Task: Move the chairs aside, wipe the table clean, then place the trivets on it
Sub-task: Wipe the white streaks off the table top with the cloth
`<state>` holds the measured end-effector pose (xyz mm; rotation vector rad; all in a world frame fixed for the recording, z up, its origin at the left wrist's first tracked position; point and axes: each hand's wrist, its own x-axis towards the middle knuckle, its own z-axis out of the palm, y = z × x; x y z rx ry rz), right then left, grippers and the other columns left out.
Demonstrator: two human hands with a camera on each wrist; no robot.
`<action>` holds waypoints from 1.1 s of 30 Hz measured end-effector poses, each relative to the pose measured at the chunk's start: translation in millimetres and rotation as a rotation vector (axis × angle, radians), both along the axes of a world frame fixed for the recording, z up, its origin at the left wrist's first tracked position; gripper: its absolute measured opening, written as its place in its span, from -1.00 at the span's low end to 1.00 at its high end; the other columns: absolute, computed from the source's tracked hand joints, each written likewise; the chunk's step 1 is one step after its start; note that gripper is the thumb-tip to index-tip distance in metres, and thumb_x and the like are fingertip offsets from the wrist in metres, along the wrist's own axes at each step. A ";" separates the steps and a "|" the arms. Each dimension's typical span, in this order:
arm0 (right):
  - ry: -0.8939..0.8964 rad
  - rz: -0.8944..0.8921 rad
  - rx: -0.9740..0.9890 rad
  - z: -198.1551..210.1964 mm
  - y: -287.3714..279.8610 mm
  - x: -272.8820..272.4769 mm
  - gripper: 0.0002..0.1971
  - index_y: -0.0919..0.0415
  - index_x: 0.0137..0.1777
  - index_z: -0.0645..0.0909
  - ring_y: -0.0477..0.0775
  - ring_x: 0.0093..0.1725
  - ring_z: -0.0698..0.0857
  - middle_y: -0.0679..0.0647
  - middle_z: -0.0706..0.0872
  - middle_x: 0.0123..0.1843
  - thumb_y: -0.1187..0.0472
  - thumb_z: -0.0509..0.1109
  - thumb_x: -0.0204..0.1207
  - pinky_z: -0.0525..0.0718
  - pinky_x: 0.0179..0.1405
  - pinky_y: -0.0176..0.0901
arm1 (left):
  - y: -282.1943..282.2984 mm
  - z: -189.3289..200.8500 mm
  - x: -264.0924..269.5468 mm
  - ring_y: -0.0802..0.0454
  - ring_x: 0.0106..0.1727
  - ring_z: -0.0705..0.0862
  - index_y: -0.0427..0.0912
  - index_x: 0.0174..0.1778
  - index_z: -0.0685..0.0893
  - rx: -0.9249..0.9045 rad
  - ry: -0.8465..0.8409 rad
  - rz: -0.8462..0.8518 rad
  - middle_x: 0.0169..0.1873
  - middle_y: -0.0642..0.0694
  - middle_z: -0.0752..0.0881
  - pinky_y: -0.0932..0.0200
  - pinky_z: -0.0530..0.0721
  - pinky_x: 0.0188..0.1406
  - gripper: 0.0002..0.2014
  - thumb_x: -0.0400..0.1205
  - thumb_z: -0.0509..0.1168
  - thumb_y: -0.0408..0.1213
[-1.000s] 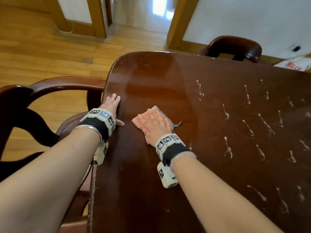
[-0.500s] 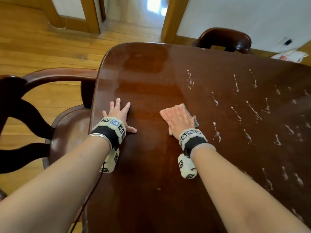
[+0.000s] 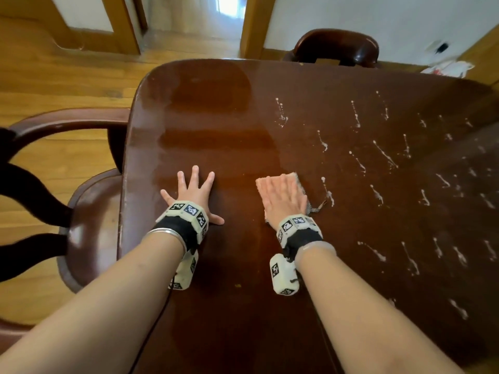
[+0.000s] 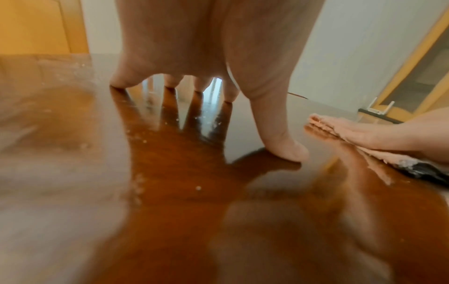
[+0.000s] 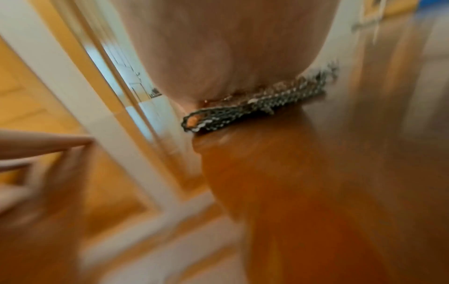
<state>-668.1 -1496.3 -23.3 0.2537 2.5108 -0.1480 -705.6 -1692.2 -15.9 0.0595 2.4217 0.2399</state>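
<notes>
The right hand [image 3: 282, 197], flat on the cloth [image 3: 293, 176], has slid rightward toward the white streaks [image 3: 384, 155] at frame right. The left hand [image 3: 195, 191], now splayed on the bench [image 3: 243, 117], grasps nothing; wiping is underway.

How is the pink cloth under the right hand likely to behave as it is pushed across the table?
The cloth looks thin and floppy, lying flat under the right hand, so it probably bunches without flat pressure. The table is glossy, so it should slide easily. Its loose loop may trail.
</notes>
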 end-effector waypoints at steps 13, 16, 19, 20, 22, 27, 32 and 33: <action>0.054 -0.044 0.028 -8.1 -9.4 36.9 -0.35 -0.26 0.65 -0.34 0.17 0.65 -0.45 -0.03 -0.45 0.69 0.12 -0.03 0.73 -0.30 0.61 0.31 | 11.7 2.9 48.4 -0.01 0.66 -0.30 0.09 0.66 -0.21 0.026 0.005 -0.095 0.64 0.05 -0.33 -0.57 -0.07 0.45 0.26 0.26 0.55 0.22; 0.041 0.186 0.000 -8.6 -28.2 64.3 -0.40 -0.30 0.63 -0.38 0.06 0.65 -0.45 -0.12 -0.48 0.67 0.04 -0.10 0.75 -0.29 0.63 0.24 | 16.3 2.8 61.1 -0.03 0.66 -0.31 0.08 0.67 -0.21 0.032 -0.005 -0.121 0.64 0.03 -0.34 -0.56 -0.06 0.46 0.26 0.26 0.55 0.22; -0.029 0.161 0.028 -2.1 14.1 84.0 -0.42 -0.28 0.61 -0.45 0.00 0.64 -0.47 -0.16 -0.52 0.64 0.01 -0.16 0.77 -0.31 0.64 0.17 | 15.9 1.1 78.5 -0.04 0.66 -0.33 0.11 0.66 -0.23 0.028 -0.024 -0.174 0.63 0.04 -0.37 -0.54 -0.08 0.47 0.27 0.26 0.56 0.21; -0.038 0.094 0.033 -0.3 28.3 85.9 -0.42 -0.28 0.61 -0.45 0.01 0.63 -0.47 -0.14 -0.52 0.65 0.02 -0.17 0.76 -0.31 0.64 0.18 | 15.3 0.5 82.0 -0.04 0.66 -0.34 0.11 0.66 -0.24 0.029 -0.024 -0.178 0.63 0.04 -0.37 -0.54 -0.09 0.47 0.27 0.26 0.56 0.20; -0.040 -0.044 0.058 1.4 40.2 80.0 -0.41 -0.26 0.62 -0.45 0.08 0.63 -0.47 -0.07 -0.51 0.66 0.05 -0.17 0.75 -0.29 0.63 0.26 | 14.9 -0.4 83.4 -0.04 0.66 -0.34 0.12 0.66 -0.24 0.032 -0.020 -0.172 0.63 0.05 -0.38 -0.54 -0.10 0.47 0.27 0.26 0.55 0.20; 0.156 0.138 0.037 -13.7 -23.0 63.8 -0.16 -0.33 0.61 -0.28 0.26 0.67 -0.35 0.01 -0.33 0.72 0.28 0.15 0.56 -0.17 0.60 0.44 | 12.4 -2.2 71.2 0.01 0.67 -0.27 0.10 0.66 -0.21 0.055 -0.020 -0.168 0.65 0.09 -0.30 -0.52 -0.07 0.49 0.23 0.29 0.55 0.17; 0.109 0.237 0.048 -13.5 12.6 63.6 -0.36 -0.29 0.66 -0.18 0.18 0.70 -0.26 -0.05 -0.35 0.71 0.09 0.06 0.71 -0.09 0.63 0.34 | -2.0 1.2 40.6 0.04 0.68 -0.19 -0.01 0.68 -0.17 0.046 0.017 -0.127 0.66 0.12 -0.22 -0.38 0.00 0.56 0.23 0.30 0.56 0.15; 0.112 0.150 0.051 -14.5 28.6 55.7 -0.36 -0.28 0.67 -0.11 0.26 0.70 -0.21 0.04 -0.26 0.73 0.13 0.08 0.69 -0.04 0.61 0.38 | -3.4 1.2 36.3 0.03 0.68 -0.21 -0.01 0.68 -0.18 0.042 0.015 -0.123 0.66 0.11 -0.23 -0.39 -0.01 0.56 0.25 0.28 0.56 0.16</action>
